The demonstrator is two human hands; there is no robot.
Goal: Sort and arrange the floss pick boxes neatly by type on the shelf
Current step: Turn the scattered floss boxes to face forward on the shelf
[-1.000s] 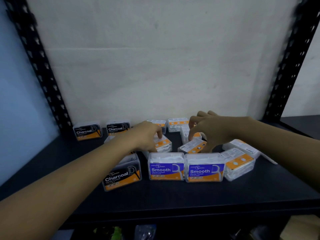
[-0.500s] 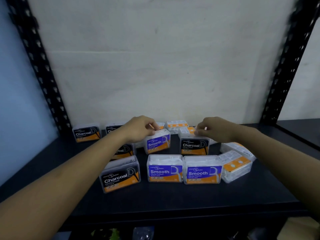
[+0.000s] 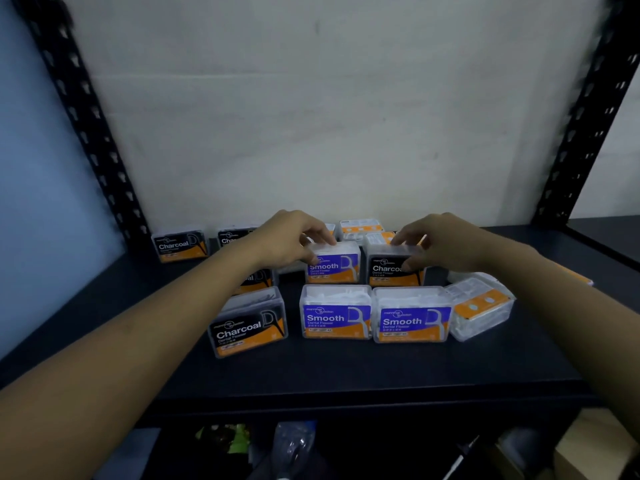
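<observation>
Both hands are on boxes at the middle of the dark shelf [image 3: 346, 372]. The left hand [image 3: 294, 242] curls its fingers over the lid of a purple Smooth box [image 3: 337, 270], thumb low at the box's left front: a firm pinch. The right hand [image 3: 441, 245] grips a black Charcoal box [image 3: 388, 271], fingertips on the lid, thumb pressed on the label. The 2 held boxes stand side by side, almost touching, labels to the camera, long axes running along the shelf's front edge. Lifted or resting? I cannot tell.

Now the crux: the held Charcoal box sits to the right of the held Smooth box, yet its own kind lies to the left. There's the front Charcoal box [image 3: 247, 323], the rear Charcoal box [image 3: 180, 244] by the left upright, and more half hidden behind the left forearm. The front Smooth pair [image 3: 336, 315] sits just in front of the held boxes, touching each other. So the Smooth box looks close to its group, while the Charcoal box likely has to cross leftward, toward the side the left hand is nearer. An orange-faced box [image 3: 481, 306] lies tipped at the right, not yet stood up.
</observation>
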